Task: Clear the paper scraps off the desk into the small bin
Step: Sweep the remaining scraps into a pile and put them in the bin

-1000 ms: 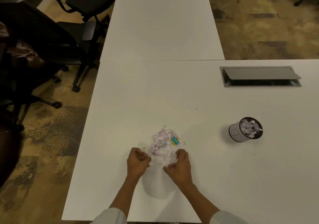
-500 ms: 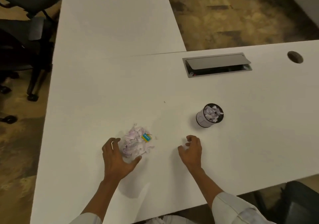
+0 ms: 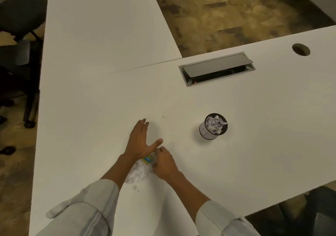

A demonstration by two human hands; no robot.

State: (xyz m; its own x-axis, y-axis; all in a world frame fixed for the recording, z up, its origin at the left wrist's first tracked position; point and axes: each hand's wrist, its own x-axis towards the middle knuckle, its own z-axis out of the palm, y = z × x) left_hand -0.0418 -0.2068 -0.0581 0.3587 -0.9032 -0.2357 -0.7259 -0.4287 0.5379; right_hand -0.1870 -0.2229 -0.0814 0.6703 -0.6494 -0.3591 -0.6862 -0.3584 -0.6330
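A heap of white paper scraps with one yellow-and-blue piece lies on the white desk, close to its near edge. My left hand is open, fingers straight and thumb spread, its palm resting at the far side of the heap and partly covering it. My right hand has its fingers curled into the heap's right edge beside the coloured piece. The small round bin stands upright to the right of both hands, stuffed with crumpled scraps.
A grey cable hatch with its lid raised sits behind the bin, and a round cable hole at the far right. A second white desk joins at the back. Black office chairs stand left; another dark chair is at the lower right.
My view shifted left and closer. My left hand opened flat and reached past the heap. My right hand came back left from the bare desk and curled into the heap's right side.
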